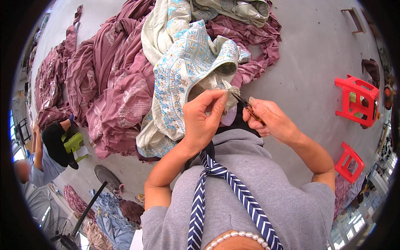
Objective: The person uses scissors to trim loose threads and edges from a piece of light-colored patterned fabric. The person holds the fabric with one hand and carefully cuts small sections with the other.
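Observation:
My left hand [205, 113] pinches the edge of a pale cream garment [181, 68] with blue and gold patterns. The cloth spills over my lap and onto the pile beyond. In my right hand [273, 118] is a pair of small dark thread snips [249, 109], its tips pointing up and left. Those tips meet a bunched bit of pale cloth [233, 90] just right of my left fingertips. Whether the blades are closed on a thread is too small to tell.
Heaped mauve cloth [112, 79] covers the floor ahead and left. Two red plastic stools [359, 100] stand at the right. Another person [46, 156] sits at the far left by a green stool [74, 143]. Behind lie a black fan [66, 237] and blue cloth [110, 221].

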Demonstrator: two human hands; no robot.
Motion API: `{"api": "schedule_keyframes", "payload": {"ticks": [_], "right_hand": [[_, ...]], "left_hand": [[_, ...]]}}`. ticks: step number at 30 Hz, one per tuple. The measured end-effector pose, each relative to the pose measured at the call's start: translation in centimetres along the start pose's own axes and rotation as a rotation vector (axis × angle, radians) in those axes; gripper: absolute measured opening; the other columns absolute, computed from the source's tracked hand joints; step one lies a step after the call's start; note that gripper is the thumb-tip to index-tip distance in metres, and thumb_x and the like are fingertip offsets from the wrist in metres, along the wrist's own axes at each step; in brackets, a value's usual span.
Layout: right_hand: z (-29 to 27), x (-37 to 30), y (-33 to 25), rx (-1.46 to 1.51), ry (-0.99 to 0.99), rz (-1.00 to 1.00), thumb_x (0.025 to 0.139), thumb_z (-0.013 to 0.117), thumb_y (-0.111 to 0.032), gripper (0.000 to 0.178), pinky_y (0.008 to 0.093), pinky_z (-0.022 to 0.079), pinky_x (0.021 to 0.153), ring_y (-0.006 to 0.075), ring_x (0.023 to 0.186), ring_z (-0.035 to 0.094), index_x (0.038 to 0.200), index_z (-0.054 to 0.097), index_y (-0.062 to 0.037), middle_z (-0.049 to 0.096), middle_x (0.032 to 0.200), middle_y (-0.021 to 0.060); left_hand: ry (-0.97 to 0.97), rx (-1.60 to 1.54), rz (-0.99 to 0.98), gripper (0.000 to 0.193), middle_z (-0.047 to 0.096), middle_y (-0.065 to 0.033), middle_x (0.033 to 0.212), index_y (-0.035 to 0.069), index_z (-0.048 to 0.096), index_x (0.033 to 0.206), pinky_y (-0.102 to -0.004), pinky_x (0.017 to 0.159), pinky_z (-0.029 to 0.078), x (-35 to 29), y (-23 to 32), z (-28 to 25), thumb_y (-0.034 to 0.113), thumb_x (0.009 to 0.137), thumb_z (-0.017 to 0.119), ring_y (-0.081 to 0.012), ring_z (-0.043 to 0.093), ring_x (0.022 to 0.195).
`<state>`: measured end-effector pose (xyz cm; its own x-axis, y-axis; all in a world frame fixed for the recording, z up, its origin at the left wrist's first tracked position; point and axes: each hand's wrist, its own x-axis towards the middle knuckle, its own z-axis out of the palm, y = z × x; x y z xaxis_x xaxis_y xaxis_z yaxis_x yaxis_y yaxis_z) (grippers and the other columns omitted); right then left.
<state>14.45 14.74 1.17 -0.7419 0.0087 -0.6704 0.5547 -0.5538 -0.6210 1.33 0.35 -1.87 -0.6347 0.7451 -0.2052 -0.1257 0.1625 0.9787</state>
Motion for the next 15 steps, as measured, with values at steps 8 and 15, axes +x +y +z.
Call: {"api": "schedule_keyframes", "payload": {"ticks": [8, 15], "right_hand": [[-0.08, 0.17, -0.28, -0.065, -0.004, -0.02, 0.1, 0.033, -0.043, 0.045, 0.0199, 0.021, 0.04, 0.0031, 0.046, 0.024, 0.086, 0.051, -0.0037, 0.033, 0.057, -0.0059], [0.1, 0.41, -0.42, -0.035, 0.011, -0.022, 0.101, 0.035, -0.038, 0.042, 0.0202, 0.018, 0.038, 0.0015, 0.046, 0.022, 0.084, 0.05, -0.0026, 0.03, 0.056, -0.0077]], "left_hand": [[-0.013, 0.119, 0.096, 0.015, 0.058, -0.0009, 0.07, -0.004, 0.064, 0.097, -0.0183, 0.049, 0.042, 0.08, -0.3, -0.17, 0.009, 0.09, 0.061, -0.0043, 0.053, 0.055], [0.012, 0.141, 0.114, 0.011, 0.058, -0.0058, 0.069, -0.003, 0.063, 0.095, -0.0224, 0.053, 0.043, 0.05, 0.08, -0.04, 0.005, 0.087, 0.062, -0.009, 0.054, 0.057]]}}
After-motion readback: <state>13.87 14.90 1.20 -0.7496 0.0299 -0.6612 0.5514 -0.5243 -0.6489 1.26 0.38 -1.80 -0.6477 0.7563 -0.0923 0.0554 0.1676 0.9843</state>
